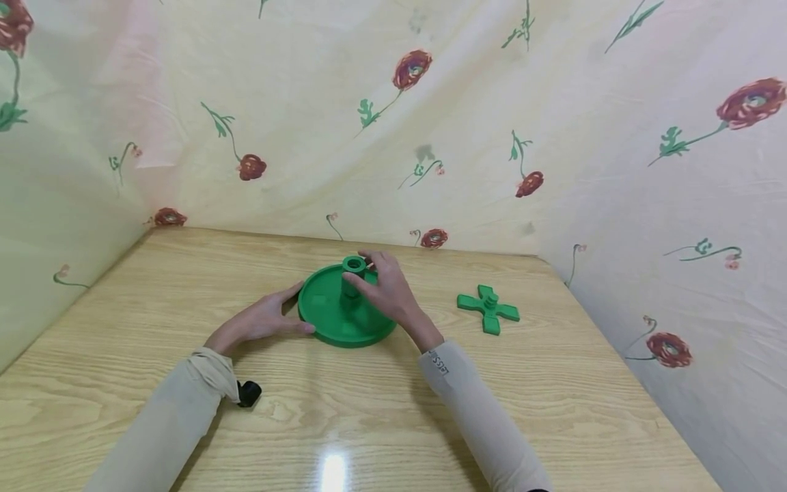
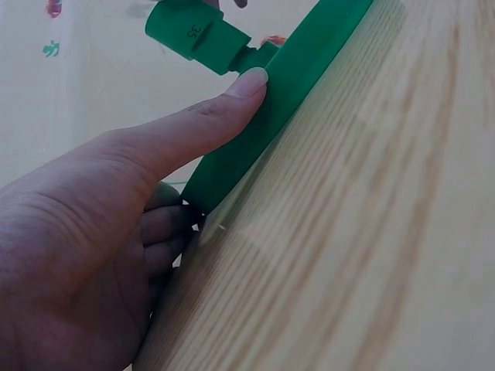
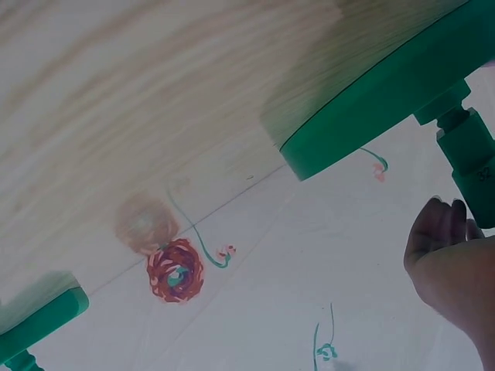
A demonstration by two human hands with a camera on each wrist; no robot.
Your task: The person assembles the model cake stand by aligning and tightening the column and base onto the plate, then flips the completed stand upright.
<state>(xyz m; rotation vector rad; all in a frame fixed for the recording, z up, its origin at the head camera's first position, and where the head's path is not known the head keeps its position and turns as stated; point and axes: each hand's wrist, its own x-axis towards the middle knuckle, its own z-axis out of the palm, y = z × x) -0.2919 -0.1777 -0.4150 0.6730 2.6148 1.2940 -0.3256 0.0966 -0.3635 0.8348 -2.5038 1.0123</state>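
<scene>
- Holding the round base (image 1: 328, 320) at its left edge with the left grip (image 1: 267, 320), with the thumb against the near side wall and the other fingers farther round the rim.
- Pinching the post (image 2: 197, 37) near its hollow top with the right grip (image 1: 387, 290), with the thumb across the front and fingers on the far side.
- As for the post: placed just left of the right grip's palm and to the right of the left grip, nearer the right one.
- Judged most telling here: the post's long axis, standing upright from about the middle of the round base, square to its flat floor, with a narrow neck low down.
- Impossible to tell from these views how firmly joined at that neck.
- As for the round base: lying flat on the surface (image 1: 369, 424), below the right grip and directly right of the left one.
- Well apart, to the right of the right grip: a cross-shaped piece (image 1: 490, 311), lying flat with its ridged stub pointing up, untouched by either grip.
</scene>
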